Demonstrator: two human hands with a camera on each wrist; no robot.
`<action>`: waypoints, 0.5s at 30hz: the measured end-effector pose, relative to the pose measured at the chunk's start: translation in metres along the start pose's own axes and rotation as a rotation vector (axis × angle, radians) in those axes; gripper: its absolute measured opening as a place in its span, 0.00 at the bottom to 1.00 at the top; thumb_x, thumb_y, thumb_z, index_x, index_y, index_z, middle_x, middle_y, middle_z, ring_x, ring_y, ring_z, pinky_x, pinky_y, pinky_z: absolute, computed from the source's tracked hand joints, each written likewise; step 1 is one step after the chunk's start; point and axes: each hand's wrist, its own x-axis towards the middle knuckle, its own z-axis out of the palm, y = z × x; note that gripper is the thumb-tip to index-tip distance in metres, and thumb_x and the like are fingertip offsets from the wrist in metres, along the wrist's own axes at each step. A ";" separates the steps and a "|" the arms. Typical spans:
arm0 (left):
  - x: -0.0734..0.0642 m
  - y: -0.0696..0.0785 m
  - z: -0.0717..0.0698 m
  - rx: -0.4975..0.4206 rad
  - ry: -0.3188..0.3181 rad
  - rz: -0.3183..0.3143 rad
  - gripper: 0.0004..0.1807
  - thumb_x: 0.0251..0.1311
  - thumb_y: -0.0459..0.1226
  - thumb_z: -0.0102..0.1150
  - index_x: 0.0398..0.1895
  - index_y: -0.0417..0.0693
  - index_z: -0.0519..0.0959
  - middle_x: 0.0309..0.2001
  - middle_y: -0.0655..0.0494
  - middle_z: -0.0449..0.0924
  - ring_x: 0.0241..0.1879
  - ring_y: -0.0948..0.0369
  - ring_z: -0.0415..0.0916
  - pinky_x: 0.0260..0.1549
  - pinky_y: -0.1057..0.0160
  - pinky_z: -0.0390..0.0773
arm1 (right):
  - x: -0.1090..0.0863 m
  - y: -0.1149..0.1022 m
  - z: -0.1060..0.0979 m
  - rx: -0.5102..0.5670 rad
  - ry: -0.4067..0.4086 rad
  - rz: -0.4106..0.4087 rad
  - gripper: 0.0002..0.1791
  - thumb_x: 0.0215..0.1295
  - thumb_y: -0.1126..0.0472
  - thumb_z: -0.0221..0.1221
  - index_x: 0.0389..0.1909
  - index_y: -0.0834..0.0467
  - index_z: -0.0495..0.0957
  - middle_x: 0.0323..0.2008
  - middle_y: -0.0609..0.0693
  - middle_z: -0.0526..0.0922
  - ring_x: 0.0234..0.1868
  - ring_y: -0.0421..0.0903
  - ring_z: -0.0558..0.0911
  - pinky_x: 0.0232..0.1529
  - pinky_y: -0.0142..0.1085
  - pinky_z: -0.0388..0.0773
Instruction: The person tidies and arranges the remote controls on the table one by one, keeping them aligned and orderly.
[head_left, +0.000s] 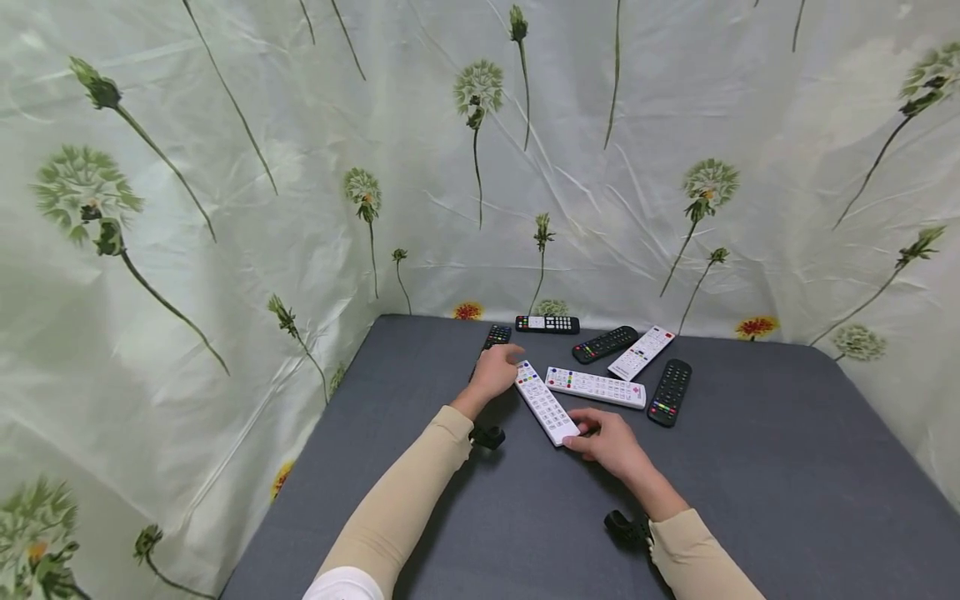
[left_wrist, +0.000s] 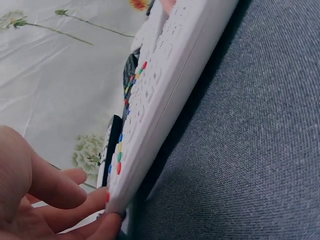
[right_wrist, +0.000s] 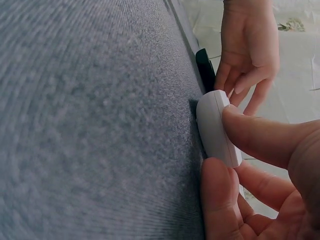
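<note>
Head view: a long white plastic remote slants across the cloth-covered grey bench, pinched at its five-o'clock end by the right hand and touched at eleven o'clock by the relaxed left hand, grasp made, release apparently remaining.

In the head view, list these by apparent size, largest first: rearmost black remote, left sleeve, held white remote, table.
1. Table
2. Left sleeve
3. Held white remote
4. Rearmost black remote

The sleeve's nearness to the camera likely enlarges it.
</note>
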 end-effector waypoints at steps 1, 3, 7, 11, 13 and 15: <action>0.000 0.000 0.000 -0.024 0.013 -0.010 0.30 0.55 0.20 0.47 0.60 0.45 0.82 0.51 0.47 0.84 0.52 0.50 0.81 0.35 0.58 0.78 | 0.000 0.000 -0.001 -0.002 0.002 -0.003 0.26 0.55 0.65 0.74 0.56 0.63 0.82 0.35 0.52 0.79 0.26 0.44 0.77 0.26 0.35 0.79; 0.001 0.000 0.000 -0.066 0.041 -0.021 0.29 0.55 0.19 0.48 0.57 0.46 0.84 0.49 0.48 0.85 0.52 0.51 0.81 0.37 0.57 0.79 | 0.000 0.001 -0.003 -0.008 0.005 -0.014 0.26 0.55 0.66 0.74 0.57 0.63 0.81 0.35 0.52 0.80 0.25 0.44 0.77 0.25 0.34 0.78; 0.002 0.000 -0.001 -0.162 0.079 -0.027 0.24 0.58 0.20 0.51 0.51 0.46 0.86 0.46 0.51 0.86 0.50 0.52 0.81 0.40 0.58 0.80 | -0.001 0.004 -0.005 -0.018 0.016 -0.040 0.27 0.54 0.66 0.74 0.57 0.63 0.81 0.34 0.52 0.80 0.23 0.43 0.76 0.24 0.33 0.77; 0.002 -0.003 -0.004 -0.281 0.113 -0.068 0.16 0.62 0.23 0.57 0.47 0.45 0.88 0.43 0.53 0.87 0.49 0.54 0.82 0.40 0.59 0.81 | -0.002 0.005 -0.006 -0.031 0.007 -0.056 0.27 0.53 0.66 0.74 0.57 0.61 0.81 0.35 0.52 0.80 0.23 0.43 0.76 0.24 0.33 0.77; 0.001 -0.005 -0.006 -0.366 0.138 -0.094 0.13 0.63 0.24 0.60 0.45 0.42 0.88 0.41 0.52 0.87 0.45 0.55 0.83 0.41 0.57 0.83 | -0.001 0.007 -0.005 -0.033 -0.020 -0.069 0.28 0.55 0.66 0.73 0.58 0.61 0.80 0.37 0.52 0.79 0.24 0.42 0.77 0.25 0.33 0.78; 0.001 -0.007 -0.009 -0.463 0.159 -0.113 0.10 0.62 0.24 0.62 0.43 0.39 0.88 0.39 0.50 0.87 0.42 0.55 0.83 0.42 0.54 0.85 | 0.000 0.007 -0.004 -0.023 -0.044 -0.078 0.28 0.55 0.67 0.73 0.59 0.62 0.79 0.39 0.54 0.79 0.26 0.42 0.77 0.26 0.33 0.79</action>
